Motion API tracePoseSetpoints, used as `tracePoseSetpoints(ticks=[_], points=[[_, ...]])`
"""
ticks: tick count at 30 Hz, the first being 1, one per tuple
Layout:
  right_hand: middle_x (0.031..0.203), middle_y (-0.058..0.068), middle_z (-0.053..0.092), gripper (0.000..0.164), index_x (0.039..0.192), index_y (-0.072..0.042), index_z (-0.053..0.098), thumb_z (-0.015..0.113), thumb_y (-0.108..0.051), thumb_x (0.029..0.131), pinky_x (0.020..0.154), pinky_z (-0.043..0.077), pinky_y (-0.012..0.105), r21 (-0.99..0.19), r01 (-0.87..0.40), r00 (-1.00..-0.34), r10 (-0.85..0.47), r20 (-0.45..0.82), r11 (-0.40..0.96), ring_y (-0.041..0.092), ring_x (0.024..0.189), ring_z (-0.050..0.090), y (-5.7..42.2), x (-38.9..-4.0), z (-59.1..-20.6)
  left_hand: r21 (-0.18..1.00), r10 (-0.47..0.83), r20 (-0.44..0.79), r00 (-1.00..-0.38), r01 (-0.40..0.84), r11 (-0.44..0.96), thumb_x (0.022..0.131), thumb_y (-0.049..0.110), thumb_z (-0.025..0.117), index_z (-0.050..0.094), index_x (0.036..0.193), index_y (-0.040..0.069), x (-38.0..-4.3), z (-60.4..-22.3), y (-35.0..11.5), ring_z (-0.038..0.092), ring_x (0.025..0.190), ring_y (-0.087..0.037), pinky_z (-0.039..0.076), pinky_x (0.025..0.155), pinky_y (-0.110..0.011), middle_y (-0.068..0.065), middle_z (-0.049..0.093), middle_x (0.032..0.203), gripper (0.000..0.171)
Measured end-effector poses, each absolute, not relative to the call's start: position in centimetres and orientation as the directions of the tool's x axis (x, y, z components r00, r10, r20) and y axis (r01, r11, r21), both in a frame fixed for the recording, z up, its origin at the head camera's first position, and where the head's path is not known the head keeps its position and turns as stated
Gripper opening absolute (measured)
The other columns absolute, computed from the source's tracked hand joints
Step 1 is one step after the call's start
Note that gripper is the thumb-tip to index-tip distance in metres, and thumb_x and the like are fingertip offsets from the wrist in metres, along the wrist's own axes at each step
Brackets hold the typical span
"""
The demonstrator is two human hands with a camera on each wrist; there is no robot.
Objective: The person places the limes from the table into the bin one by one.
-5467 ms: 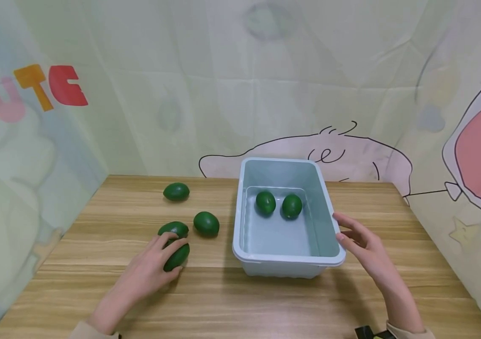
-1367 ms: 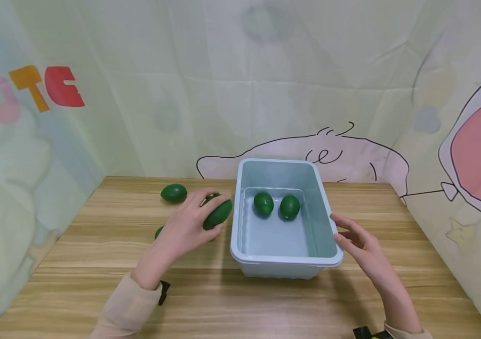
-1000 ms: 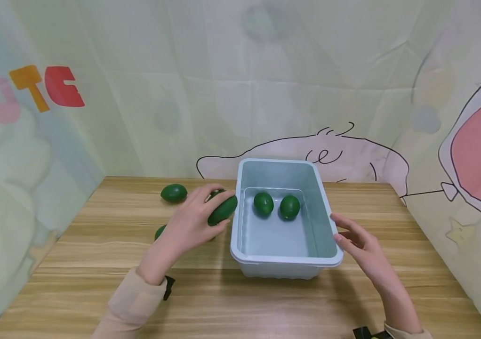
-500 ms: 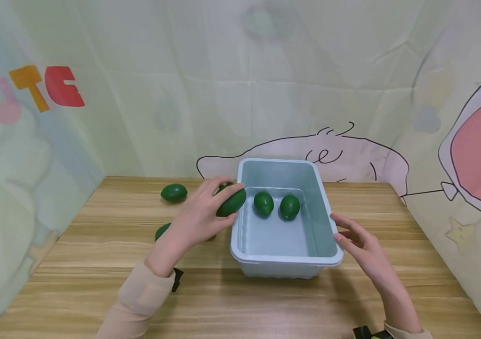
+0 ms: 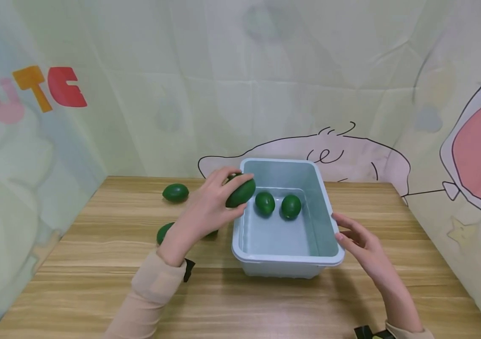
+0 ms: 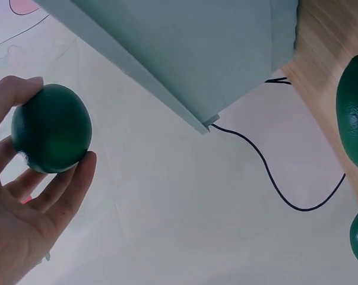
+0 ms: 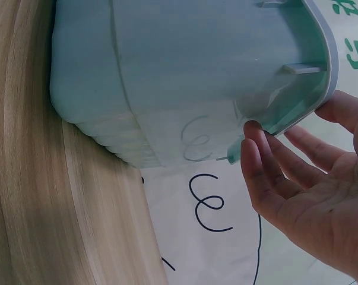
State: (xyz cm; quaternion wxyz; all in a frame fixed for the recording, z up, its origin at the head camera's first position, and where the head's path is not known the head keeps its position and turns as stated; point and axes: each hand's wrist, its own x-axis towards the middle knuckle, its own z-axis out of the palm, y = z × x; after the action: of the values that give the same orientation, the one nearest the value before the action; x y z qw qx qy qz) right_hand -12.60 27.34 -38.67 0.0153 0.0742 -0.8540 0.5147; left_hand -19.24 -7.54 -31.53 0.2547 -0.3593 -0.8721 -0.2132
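Note:
My left hand [image 5: 212, 202] grips a dark green, avocado-like fruit [image 5: 242, 190] between thumb and fingers. It overlaps the left rim of a pale blue plastic bin [image 5: 287, 258] in the head view. In the left wrist view the same fruit [image 6: 52, 129] sits against the fingertips, raised beside the bin wall [image 6: 196, 53]. Two similar fruits [image 5: 264, 203] lie on the bin's floor. At the bin's right side, my right hand [image 5: 365, 245] touches the rim with thumb and forefinger tips. The right wrist view shows its fingers [image 7: 268, 172] loosely bent by the outer lip [image 7: 330, 53].
On the wooden table [image 5: 139, 292], left of the bin, one green fruit [image 5: 175, 193] lies near the back edge. Another fruit [image 5: 164, 233] is partly covered by my left arm, and a third [image 5: 212, 234] barely shows beneath it. A printed cloth backdrop [image 5: 172, 117] stands behind the table.
My left hand has picked up a fruit from the left group and carried it right and up to the bin's left rim. My right hand and the bin stay where they were.

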Motion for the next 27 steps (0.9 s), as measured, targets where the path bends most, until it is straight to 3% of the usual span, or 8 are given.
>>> tracePoseSetpoints(ticks=[7, 17, 27], points=[[0.145, 0.011, 0.047, 0.048, 0.144, -0.017, 0.043, 0.052, -0.031, 0.099, 0.086, 0.049, 0.018, -0.870, -0.144, -0.988, -0.111, 0.103, 0.471, -0.006, 0.105, 0.057, 27.4, -12.7, -38.6, 0.171, 0.531, 0.607, -0.592, 0.749, 0.640, 0.083, 0.023, 0.072, 0.057, 0.131, 0.017, -19.6, -31.1, -6.9, 0.050, 0.119, -0.026, 0.052, 0.093, -0.037, -0.009, 0.051, 0.128, 0.051], [0.144, 0.012, 0.048, 0.048, 0.144, -0.015, 0.044, 0.052, -0.030, 0.099, 0.085, 0.049, 0.018, -0.871, -0.148, -0.988, -0.109, 0.110, 0.468, -0.006, 0.105, 0.057, 27.4, -12.7, -38.6, 0.204, 0.524, 0.600, -0.605, 0.748, 0.631, 0.084, 0.028, 0.071, 0.056, 0.131, 0.019, -20.2, -30.6, -5.5, 0.049, 0.121, -0.026, 0.052, 0.091, -0.040, -0.008, 0.051, 0.128, 0.050], [0.145, 0.010, 0.047, 0.048, 0.144, -0.017, 0.043, 0.052, -0.031, 0.099, 0.085, 0.049, 0.018, -0.874, -0.139, -0.989, -0.110, 0.098, 0.466, -0.006, 0.105, 0.057, 27.4, -12.7, -38.7, 0.278, 0.508, 0.586, -0.631, 0.746, 0.606, 0.084, 0.029, 0.070, 0.056, 0.132, 0.019, -20.8, -29.9, -4.2, 0.052, 0.112, -0.024, 0.053, 0.086, -0.037, -0.007, 0.050, 0.129, 0.051]])
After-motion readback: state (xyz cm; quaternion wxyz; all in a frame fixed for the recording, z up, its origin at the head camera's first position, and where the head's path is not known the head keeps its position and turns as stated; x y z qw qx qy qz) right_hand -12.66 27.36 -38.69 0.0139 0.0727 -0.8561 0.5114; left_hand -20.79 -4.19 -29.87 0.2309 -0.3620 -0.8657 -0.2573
